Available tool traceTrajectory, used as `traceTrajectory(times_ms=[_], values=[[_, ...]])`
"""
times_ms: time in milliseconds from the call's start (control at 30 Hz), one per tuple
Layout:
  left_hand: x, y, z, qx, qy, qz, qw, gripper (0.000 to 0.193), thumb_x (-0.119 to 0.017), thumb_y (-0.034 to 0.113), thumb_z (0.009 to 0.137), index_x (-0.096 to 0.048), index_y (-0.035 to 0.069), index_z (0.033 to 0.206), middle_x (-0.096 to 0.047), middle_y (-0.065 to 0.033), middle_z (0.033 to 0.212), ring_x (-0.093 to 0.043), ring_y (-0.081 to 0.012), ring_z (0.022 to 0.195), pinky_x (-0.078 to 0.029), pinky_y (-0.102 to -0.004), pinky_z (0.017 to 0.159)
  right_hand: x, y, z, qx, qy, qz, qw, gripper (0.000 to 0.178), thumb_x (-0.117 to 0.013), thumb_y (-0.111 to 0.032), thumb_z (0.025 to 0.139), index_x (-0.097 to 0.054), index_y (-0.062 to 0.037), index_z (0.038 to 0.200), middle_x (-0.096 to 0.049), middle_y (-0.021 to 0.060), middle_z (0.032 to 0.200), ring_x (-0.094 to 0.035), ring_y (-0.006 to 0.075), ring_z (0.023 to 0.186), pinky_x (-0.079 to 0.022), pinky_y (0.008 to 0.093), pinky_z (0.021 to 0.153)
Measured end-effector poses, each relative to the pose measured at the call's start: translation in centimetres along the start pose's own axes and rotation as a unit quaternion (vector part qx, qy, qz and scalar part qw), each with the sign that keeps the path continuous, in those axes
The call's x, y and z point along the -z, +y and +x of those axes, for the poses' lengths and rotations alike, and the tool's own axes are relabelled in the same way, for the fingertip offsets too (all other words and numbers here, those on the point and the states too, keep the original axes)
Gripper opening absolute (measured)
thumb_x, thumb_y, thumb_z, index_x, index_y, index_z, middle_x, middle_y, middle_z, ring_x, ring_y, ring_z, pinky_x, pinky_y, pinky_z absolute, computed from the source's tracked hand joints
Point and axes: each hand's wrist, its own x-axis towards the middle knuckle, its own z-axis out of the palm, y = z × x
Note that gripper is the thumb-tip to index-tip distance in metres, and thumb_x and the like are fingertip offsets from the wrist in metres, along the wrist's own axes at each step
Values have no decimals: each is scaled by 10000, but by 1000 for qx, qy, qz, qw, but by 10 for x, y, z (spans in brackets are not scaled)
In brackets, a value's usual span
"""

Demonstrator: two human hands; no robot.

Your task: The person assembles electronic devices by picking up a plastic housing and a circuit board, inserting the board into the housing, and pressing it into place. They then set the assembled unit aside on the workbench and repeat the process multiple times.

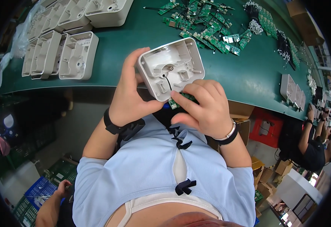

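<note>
Seating a small green circuit board (pixel 173 103) with its thin black cable (pixel 168 82) into a deep off-white plastic housing with rounded corners (pixel 178 56) looks to be the step in hand. Housing is held up over the near edge of the green tabletop (pixel 135 38), about midway along that edge, tilted, open face up toward the wearer. Left hand (pixel 127 92) grasps it by the left wall, fingers along the outside, thumb reaching under the near corner. Right hand (pixel 209 104) is at the near wall, index finger extended over the board; whether the board is pinched or only pressed cannot be told, as the fingers cover much of it. Cable runs from a small round opening in the housing floor to the near wall, where the board sits at the rim, not yet inside. Next move, by my judgement: keep the left grip steady, bring the board over the rim, and lay the cable without kinking or trapping it. Stock noted: loose pile of green circuit boards (pixel 211 30) toward the tabletop's far edge; group of similar off-white housings (pixel 76 56) at its left end.
</note>
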Motion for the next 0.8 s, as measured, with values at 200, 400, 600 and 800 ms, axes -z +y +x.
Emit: traceTrajectory(times_ms=[200, 400, 600, 800], values=[[4, 13, 0, 76, -3, -33, 997, 1098, -901, 33, 741, -268, 70, 1637, -470, -193, 1518, -740, -285, 1148, -647, -360, 860, -14, 6, 2, -94, 42, 144, 984, 342, -886, -212, 790, -794, -80, 1092, -707, 64, 1046, -670, 283, 992, -483, 409, 899], [8, 17, -2, 111, -6, -21, 994, 1131, -909, 33, 728, -256, 94, 1649, -448, -189, 1542, -762, -260, 1073, -649, -340, 796, -8, 4, 13, -97, 8, 111, 989, 275, -880, -134, 776, -781, -75, 1025, -735, 46, 1047, -680, 274, 984, -490, 413, 862], [8, 16, -6, 168, -21, -97, 981, 1148, -921, 39, 744, -236, 88, 1663, -409, -175, 1610, -758, -255, 1063, -644, -337, 832, -10, 7, 20, 20, -6, 9, 1000, 261, -856, -87, 756, -775, -61, 1002, -750, 50, 1018, -698, 268, 954, -496, 413, 806], [43, 33, -9, 58, 5, 21, 998, 981, -941, 110, 782, -406, 46, 1601, -496, -173, 1588, -726, -256, 1159, -595, -377, 960, 6, 13, 9, 42, 20, -15, 999, 264, -837, -57, 726, -775, -58, 982, -755, 56, 982, -700, 271, 938, -500, 409, 783]])
